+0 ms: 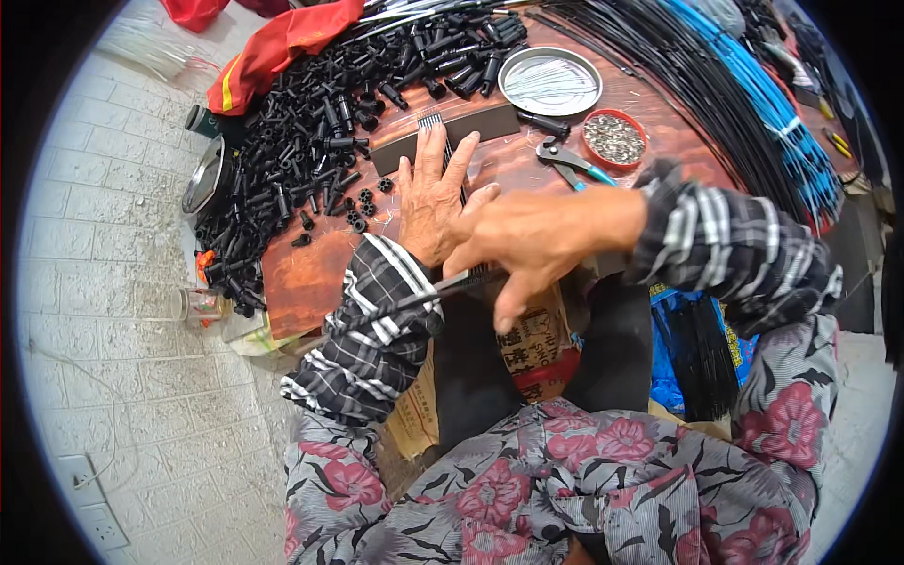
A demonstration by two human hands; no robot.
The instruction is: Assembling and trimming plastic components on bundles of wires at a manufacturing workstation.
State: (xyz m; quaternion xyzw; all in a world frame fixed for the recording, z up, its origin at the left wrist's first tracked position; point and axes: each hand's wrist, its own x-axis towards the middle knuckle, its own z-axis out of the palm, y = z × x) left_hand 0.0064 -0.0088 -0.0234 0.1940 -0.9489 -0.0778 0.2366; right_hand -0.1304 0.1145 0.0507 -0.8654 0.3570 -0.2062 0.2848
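Note:
My left hand [431, 193] lies palm down with its fingers stretched and apart, pressing on a row of thin dark rods [430, 121] beside a dark block [482, 123]. Over its wrist crosses my right hand [546, 237], its back upward, with thumb and index finger apart. A thin dark rod [395, 307] runs from beneath the right fingers, slanting over my left sleeve. It seems to be held there, though its end in the hand is hidden. Near the left hand lie several small round black pieces [365, 200].
A heap of black plastic tubular parts [282, 169] covers the table's left side. Behind my right hand are cutting pliers [570, 162], a red tub of small metal bits [614, 138] and a round tray of white strips [551, 82]. Long black rods [678, 80] and blue rods [744, 80] lie rightward.

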